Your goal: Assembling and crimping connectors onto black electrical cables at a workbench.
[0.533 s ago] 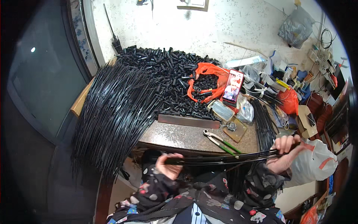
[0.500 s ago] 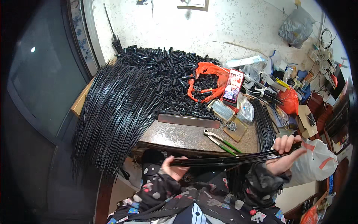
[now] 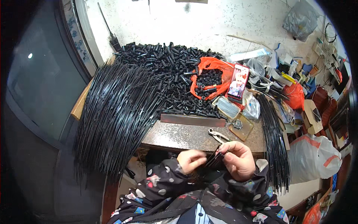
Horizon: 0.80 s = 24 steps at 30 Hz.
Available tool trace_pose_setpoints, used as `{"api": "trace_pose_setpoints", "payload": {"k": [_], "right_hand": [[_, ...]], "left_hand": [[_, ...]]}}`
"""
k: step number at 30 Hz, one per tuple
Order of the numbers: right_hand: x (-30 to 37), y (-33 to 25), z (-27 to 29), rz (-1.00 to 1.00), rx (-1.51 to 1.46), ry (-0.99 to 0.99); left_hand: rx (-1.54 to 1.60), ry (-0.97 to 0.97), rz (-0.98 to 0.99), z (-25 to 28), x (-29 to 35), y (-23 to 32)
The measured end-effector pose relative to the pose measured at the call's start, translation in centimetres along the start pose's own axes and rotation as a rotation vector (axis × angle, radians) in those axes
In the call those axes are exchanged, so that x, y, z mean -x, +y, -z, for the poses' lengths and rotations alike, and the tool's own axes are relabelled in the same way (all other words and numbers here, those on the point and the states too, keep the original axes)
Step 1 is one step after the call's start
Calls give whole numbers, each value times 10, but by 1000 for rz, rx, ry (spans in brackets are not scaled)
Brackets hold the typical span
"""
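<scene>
Over my lap, just off the table's front edge, my right hand (image 3: 240, 161) pinches the ends of a few thin black rods (image 3: 214, 158). They slant down from its fingertips toward my left hand, and their far ends are lost against dark clothing. My left hand (image 3: 191, 160) is beside them, its fingers smeared by motion, so its grip is unclear. Behind my right hand lie pincers (image 3: 217, 135), their handles mostly hidden by it. A long bundle of black rods (image 3: 275, 143) lies to the right, overhanging the table edge.
A large fan of black rods (image 3: 115, 119) overhangs the table's left. Black tubular parts (image 3: 164, 63) are heaped behind a metal bar (image 3: 192, 120). A red bag (image 3: 194, 89), a phone (image 3: 238, 81), a tray of thin pins (image 3: 226, 107) and a white bag (image 3: 315, 158) stand rightward.
The black bundle stretched sideways between both hands is gone from there. My hands have come together at the centre, the right moving left and the left moving right, with a few rods between them.
</scene>
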State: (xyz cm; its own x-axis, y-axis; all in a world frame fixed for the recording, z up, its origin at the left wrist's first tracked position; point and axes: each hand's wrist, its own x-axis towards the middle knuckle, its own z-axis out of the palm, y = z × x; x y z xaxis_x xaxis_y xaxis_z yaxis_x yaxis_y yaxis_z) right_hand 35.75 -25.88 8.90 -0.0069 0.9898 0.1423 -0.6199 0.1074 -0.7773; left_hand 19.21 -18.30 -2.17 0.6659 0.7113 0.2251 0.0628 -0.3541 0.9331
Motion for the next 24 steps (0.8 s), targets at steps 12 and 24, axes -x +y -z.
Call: {"api": "trace_pose_setpoints", "payload": {"k": [12, 24], "right_hand": [[-15, 0, -6, 77, 317, 0], [-98, 14, 73, 134, 72, 410]], "left_hand": [[-122, 294, -198, 16, -27, 124], [-856, 170, 263, 67, -214, -61]]}}
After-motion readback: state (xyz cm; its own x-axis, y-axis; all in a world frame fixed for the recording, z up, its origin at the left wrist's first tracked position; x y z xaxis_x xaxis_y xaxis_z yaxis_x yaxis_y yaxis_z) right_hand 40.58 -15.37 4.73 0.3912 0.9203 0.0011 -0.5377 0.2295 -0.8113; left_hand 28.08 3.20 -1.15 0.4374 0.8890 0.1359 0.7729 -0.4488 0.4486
